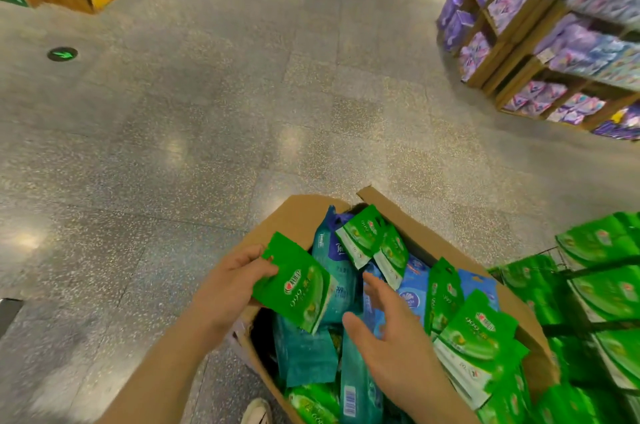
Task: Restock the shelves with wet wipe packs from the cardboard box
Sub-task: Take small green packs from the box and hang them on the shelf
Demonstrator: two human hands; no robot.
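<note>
While the cardboard box (pixel 408 215) of wet wipe packs stands on a speckled grey terrazzo floor (pixel 242 105) between a shelf (pixel 602 288) of green packs at right and wooden displays (pixel 512 53) of purple goods beyond, the left hand (pixel 231 285) pinches a green pack (pixel 294 288) above the box and the right hand (pixel 391 340) reaches in with fingers spread, grasping nothing.
</note>
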